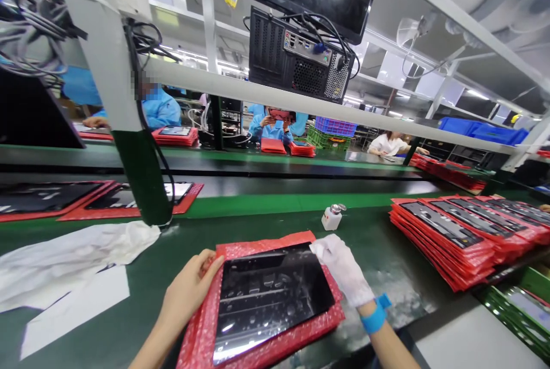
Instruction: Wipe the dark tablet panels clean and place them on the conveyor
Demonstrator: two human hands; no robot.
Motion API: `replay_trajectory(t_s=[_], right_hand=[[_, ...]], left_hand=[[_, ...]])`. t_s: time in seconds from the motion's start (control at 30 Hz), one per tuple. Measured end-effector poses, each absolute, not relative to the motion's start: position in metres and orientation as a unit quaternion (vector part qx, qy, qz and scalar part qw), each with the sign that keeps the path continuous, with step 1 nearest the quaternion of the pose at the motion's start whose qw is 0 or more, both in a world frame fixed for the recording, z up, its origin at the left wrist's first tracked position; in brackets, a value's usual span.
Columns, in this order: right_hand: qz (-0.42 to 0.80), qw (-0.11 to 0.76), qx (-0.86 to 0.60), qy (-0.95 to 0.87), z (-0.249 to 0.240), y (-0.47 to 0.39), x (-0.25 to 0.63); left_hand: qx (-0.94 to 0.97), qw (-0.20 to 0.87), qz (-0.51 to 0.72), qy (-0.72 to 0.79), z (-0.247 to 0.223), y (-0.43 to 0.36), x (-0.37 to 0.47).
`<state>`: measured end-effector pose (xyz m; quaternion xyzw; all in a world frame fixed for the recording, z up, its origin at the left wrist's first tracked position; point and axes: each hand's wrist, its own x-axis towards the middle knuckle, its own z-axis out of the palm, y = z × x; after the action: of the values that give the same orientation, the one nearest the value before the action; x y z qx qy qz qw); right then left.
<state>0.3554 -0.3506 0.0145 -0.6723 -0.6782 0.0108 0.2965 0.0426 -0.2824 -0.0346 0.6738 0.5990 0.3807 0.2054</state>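
A dark glossy tablet screen [275, 289] with spots and reflections on its glass lies on a stack of red bubble-wrap bags [201, 329] in front of me. My left hand [195, 280], bare, is closed at the upper left edge, thumb and fingers pinching the red bubble wrap beside the screen. At the upper right corner is my right hand [344, 266], in a white glove with a blue strap at the wrist. Its fingers are pressed together at the glass; whatever they hold blends into the white glove. Just behind it stands a small white dispenser bottle [332, 218] with a metal top.
Stacked red bags with dark panels [447, 231] stand at right, a green tray [515, 306] below. At left lie white cloth [77, 254], white paper [77, 311] and bagged panels [137, 200] by a post [141, 174]. A computer case [301, 54] hangs overhead. Co-workers sit opposite.
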Motion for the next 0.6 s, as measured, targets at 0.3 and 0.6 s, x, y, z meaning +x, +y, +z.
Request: replay_trajectory(t_s=[0.3, 0.6], right_hand=[[0.206, 0.245, -0.507, -0.8, 0.017, -0.272, 0.285], [0.034, 0.293, -0.484, -0.823, -0.012, -0.273, 0.287]], left_hand=[[0.723, 0.009, 0.342, 0.6, -0.023, -0.272, 0.058], [0.504, 0.325, 0.536, 0.594, -0.002, -0.278, 0.078]])
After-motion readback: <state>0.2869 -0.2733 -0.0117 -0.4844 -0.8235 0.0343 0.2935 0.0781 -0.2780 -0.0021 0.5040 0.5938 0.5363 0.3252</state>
